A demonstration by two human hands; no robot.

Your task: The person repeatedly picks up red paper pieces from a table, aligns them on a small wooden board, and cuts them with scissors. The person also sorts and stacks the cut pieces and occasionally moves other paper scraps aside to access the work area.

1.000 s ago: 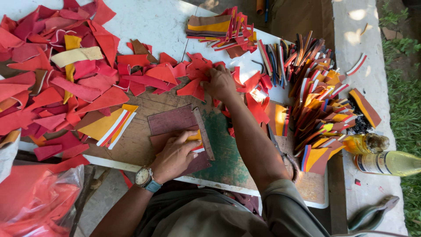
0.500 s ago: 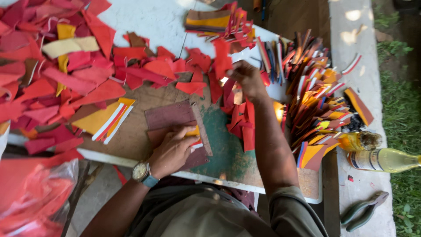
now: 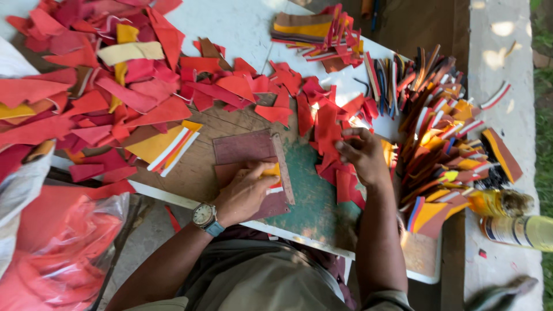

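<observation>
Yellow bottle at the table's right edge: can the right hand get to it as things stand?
Probably yes. The right hand rests on red scraps, and the yellow bottle lies on its side further right. Only the low heap of layered strips lies between, which the hand could pass over. It may need to drop a scrap first.
</observation>
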